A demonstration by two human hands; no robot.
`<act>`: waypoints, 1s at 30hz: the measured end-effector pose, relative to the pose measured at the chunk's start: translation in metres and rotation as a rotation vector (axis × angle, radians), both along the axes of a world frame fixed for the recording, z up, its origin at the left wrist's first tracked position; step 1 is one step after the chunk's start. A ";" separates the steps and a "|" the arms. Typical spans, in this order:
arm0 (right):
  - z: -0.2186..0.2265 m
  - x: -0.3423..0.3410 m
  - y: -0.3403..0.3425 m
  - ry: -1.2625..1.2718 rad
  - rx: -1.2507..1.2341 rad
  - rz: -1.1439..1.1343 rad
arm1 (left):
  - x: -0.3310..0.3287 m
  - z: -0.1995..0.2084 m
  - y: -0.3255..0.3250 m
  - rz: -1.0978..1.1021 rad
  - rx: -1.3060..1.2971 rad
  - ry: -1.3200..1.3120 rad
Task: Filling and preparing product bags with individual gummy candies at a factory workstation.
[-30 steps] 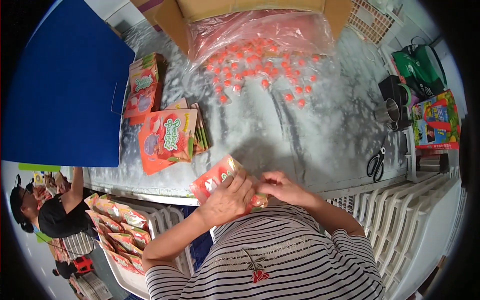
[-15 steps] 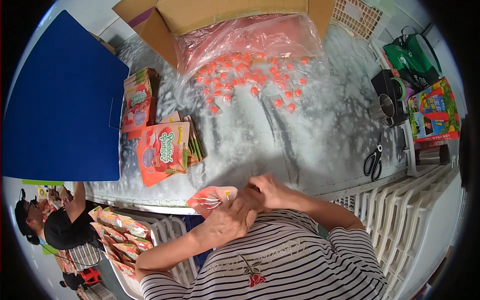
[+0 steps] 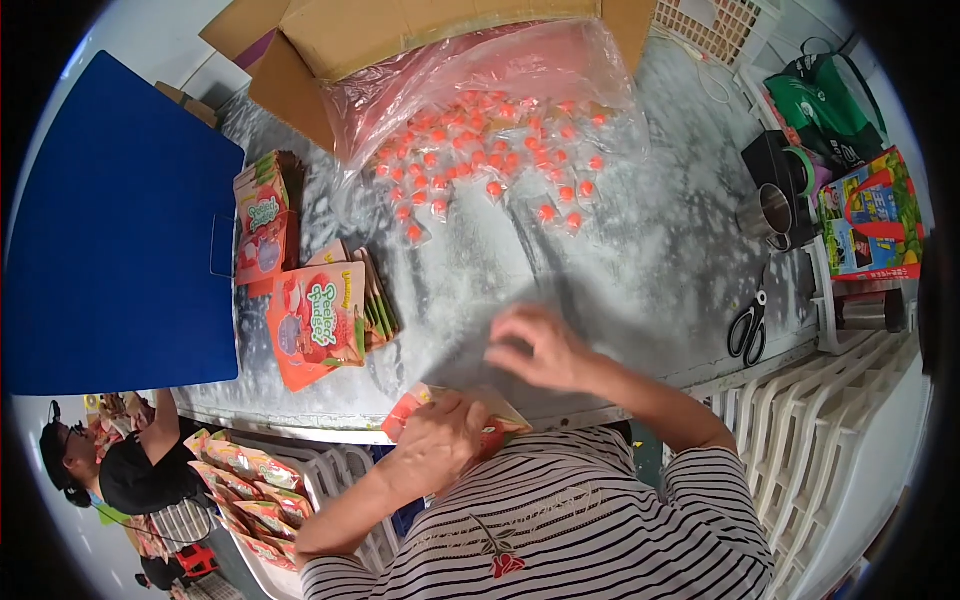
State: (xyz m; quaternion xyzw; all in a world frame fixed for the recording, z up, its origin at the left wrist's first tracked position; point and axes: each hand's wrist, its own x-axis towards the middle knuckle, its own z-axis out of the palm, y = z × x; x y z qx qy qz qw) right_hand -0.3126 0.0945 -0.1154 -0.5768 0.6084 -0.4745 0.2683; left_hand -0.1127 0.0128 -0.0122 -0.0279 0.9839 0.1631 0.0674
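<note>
At the table's near edge, my left hand [image 3: 438,440] grips a red and cream pouch [image 3: 506,418], largely covered by the hand. Over the tabletop to its right is my right hand [image 3: 538,347], slightly blurred, its fingers curved with a gap to the thumb; I see nothing in it. Farther back, many small red sweets in clear wrappers [image 3: 495,160] lie scattered in front of an open cardboard box [image 3: 420,35] with a clear plastic liner [image 3: 570,65]. Flat printed pouches [image 3: 322,315] are stacked left of my hands, with another pouch stack [image 3: 262,225] behind them.
A big blue panel [image 3: 120,240] stands at the left. Filled pouches [image 3: 255,490] sit in a tray at lower left, near another person [image 3: 130,470]. To the right are scissors [image 3: 748,330], a metal cup [image 3: 765,215], bags [image 3: 825,105] and stacked white crates [image 3: 820,420].
My right hand has left the pouch and moved forward over the table. My left hand still holds the pouch, now turned flatter and slightly lower in the view.
</note>
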 end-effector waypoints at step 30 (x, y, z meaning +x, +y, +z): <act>-0.054 -0.165 -0.022 0.690 -0.036 -0.416 | 0.001 -0.016 0.009 0.390 0.126 0.219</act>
